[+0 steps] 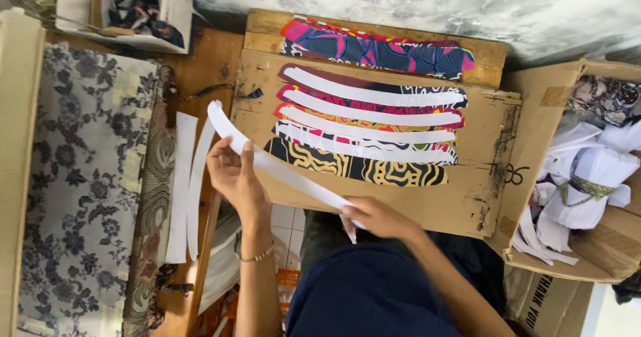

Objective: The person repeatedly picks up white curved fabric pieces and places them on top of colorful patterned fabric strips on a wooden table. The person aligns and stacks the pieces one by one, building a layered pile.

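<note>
Over the near left edge of the cardboard sheet (400, 203), left hand (234, 177) and right hand (377, 217) each have fingers clamped on one long curved white strip (280, 170), patterned fabric pieces (367, 133) just beyond, bare cardboard to the right

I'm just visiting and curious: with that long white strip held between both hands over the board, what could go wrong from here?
The white strip is thin, spanning from the left hand to the right hand, so it might crease or tear if pulled. Swinging it low could nudge the patterned fabric pieces lined up on the cardboard sheet, shifting the white strips laid on them. The cardboard seems to rest partly on the lap, so a knee movement may tilt it.
</note>
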